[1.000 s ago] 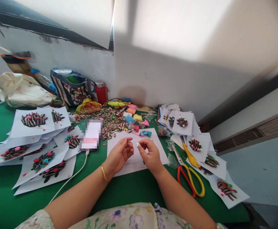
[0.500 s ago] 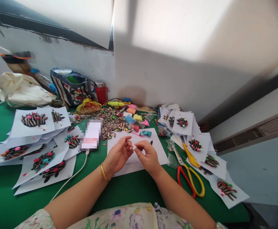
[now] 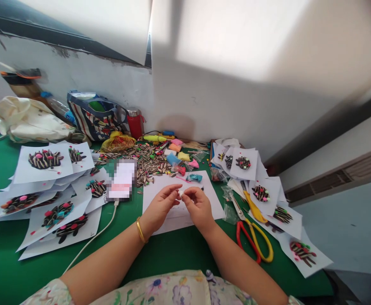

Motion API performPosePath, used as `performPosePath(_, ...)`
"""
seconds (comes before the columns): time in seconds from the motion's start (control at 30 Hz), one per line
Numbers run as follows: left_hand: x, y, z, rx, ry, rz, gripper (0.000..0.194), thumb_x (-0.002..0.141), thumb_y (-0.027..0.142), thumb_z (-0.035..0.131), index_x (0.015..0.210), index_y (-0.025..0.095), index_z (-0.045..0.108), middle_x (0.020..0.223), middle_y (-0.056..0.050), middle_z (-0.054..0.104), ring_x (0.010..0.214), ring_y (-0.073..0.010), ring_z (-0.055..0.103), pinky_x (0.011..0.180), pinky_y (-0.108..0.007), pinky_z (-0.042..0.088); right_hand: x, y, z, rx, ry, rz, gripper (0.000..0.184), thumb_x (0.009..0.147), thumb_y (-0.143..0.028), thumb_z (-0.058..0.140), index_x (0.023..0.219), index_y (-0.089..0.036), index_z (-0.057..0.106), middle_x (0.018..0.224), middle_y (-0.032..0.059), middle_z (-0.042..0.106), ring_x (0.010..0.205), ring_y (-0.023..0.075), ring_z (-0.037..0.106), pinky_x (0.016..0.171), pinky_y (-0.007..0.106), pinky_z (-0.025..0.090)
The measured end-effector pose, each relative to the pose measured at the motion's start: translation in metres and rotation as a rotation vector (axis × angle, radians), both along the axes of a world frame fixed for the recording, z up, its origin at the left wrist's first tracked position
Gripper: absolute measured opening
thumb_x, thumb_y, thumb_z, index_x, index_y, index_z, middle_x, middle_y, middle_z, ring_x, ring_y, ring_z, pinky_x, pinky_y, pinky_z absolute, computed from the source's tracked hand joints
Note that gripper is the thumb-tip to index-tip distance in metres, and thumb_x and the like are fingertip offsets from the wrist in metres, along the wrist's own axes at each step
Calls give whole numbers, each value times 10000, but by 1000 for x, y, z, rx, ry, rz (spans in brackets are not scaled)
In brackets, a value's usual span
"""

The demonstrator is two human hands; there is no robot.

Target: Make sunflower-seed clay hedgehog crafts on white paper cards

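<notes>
A green table (image 3: 185, 252) holds everything. Stacks of paper sit on both sides, with striped seed pictures (image 3: 45, 159) stuck on top. At the back leans a striped tote bag (image 3: 93, 120), next to a red flask (image 3: 135, 125). A plain white sheet (image 3: 213, 201) lies in the middle, under both hands. A heap of sunflower seeds (image 3: 143, 159) is just behind it, and red-and-yellow scissors (image 3: 258, 239) lie to its right. The left hand (image 3: 160, 207) is partly curled, with its fingertips close to the right ones. The right hand (image 3: 199, 207) has its thumb and pointing finger nearly closed — they pinch a tiny white lump (image 3: 181, 192). The lump sits at the fingertips, between the two hands and above the sheet — I cannot tell if the left fingers touch it too.
</notes>
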State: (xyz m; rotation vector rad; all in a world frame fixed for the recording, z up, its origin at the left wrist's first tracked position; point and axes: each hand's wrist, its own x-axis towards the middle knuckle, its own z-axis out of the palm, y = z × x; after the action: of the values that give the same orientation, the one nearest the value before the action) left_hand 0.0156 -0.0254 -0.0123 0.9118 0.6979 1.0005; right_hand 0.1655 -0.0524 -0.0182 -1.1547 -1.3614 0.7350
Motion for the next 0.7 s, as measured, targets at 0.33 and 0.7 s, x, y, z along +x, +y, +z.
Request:
performPosePath(0.33,0,-1,-2,-97,57,82,318,820,477,669,859,162,685,878,-60,692,741,-167,659,674,-289,518,4,-6,11,262,-424,-38,307,949,-276,481,1203,-234,649,1122,98,605,1081,229,584,945,413,495)
performPosePath(0.7,-11,8,13,-385,-551,-115,626,922,598,384,1317,143,553,1402,-141,538,1344,-259,445,1136,-416,315,-24,-14,4,375,-1090,147,839,910,-658,393,1499,-70,286,1552,162,316,1471,322,171,1195,577,68)
